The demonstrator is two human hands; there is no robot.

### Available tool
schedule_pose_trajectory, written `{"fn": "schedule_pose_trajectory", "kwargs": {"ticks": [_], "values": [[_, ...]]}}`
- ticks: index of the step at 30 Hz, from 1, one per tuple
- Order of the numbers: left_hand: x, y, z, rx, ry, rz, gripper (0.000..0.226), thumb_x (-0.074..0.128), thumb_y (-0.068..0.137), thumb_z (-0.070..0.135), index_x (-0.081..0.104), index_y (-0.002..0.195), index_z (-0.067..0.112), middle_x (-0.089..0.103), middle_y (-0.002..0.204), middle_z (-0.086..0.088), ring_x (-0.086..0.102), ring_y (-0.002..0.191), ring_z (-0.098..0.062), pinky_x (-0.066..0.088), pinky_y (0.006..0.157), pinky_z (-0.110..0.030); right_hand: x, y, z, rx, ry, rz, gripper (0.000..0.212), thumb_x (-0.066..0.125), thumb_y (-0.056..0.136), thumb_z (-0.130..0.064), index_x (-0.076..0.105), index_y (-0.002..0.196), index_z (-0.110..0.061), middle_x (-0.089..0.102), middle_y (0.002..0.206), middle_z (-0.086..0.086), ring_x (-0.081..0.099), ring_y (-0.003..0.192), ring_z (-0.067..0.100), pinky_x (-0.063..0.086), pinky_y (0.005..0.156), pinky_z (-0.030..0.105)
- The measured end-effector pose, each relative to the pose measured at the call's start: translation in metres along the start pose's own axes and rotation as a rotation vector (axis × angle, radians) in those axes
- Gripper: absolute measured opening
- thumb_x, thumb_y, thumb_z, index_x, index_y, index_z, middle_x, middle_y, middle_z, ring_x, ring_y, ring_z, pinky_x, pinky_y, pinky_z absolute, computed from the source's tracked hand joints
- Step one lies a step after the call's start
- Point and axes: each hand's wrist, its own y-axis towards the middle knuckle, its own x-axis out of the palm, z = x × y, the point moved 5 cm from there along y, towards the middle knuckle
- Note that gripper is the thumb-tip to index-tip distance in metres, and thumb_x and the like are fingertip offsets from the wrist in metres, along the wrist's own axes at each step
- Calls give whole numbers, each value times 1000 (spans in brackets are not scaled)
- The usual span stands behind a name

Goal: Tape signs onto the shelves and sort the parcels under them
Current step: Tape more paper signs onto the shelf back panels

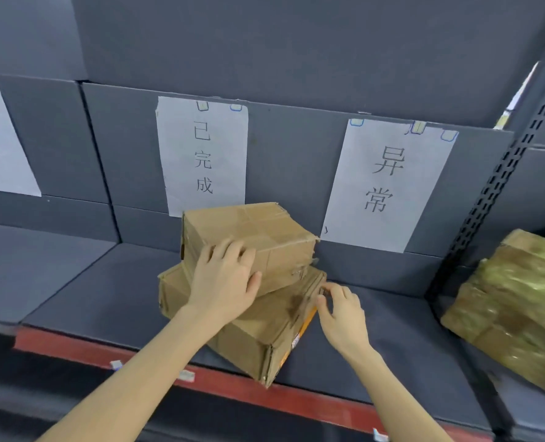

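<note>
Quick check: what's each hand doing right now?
Left hand: open, flat on the upper box.
Right hand: pinching the lower box at its right edge.

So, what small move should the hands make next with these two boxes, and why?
Probably push the lower box back and square it under the middle sign. It lies askew, its front corner over the shelf's red edge, while the upper box sits further back. The left hand rests on the upper box; the right hand touches the lower box's right edge.

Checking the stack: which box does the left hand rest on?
The upper box, stacked on the bigger box under the middle sign; the left hand lies over its front edge.
</note>
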Motion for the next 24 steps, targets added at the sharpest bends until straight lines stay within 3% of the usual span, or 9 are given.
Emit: {"fn": "schedule_pose_trajectory", "kwargs": {"ticks": [8, 11, 15, 19, 24], "values": [[8, -34, 37, 246, -156, -22, 46, 38, 78, 36, 73, 91, 10, 69, 104, -11, 62, 107, -31, 51, 83, -46, 3, -69, 5, 123, -207, -5, 38, 37, 100, -31, 44, 136, -19, 45, 139, -2, 39, 126, 21, 33, 101, 35], [20, -45, 58, 313, -209, -58, 45, 37, 76, 37, 73, 87, 11, 69, 101, -11, 63, 104, -30, 53, 77, -42, -2, -89, 16, 186, -267, -29, 42, 32, 100, -35, 44, 136, -19, 45, 139, -2, 39, 125, 21, 33, 101, 35], [34, -49, 86, 359, -259, -97, 46, 36, 76, 39, 73, 85, 13, 69, 94, -7, 65, 95, -28, 53, 71, -37, -19, -111, 35, 281, -347, -38, 67, 13, 82, -44, 41, 138, -21, 44, 140, -4, 39, 125, 20, 30, 101, 33], [45, -52, 120, 421, -312, -106, 49, 36, 76, 38, 74, 89, 11, 71, 94, -9, 67, 92, -29, 54, 69, -39, -44, -129, 62, 378, -374, -23, 73, 6, 80, -50, 40, 139, -21, 42, 140, -4, 37, 128, 20, 29, 103, 33], [54, -56, 181, 538, -377, -104, 44, 41, 74, 37, 75, 86, 12, 71, 91, -9, 68, 87, -28, 55, 66, -37, -79, -161, 107, 492, -403, 16, 42, 30, 101, -37, 38, 139, -22, 41, 140, -4, 34, 129, 20, 27, 105, 33]]}}
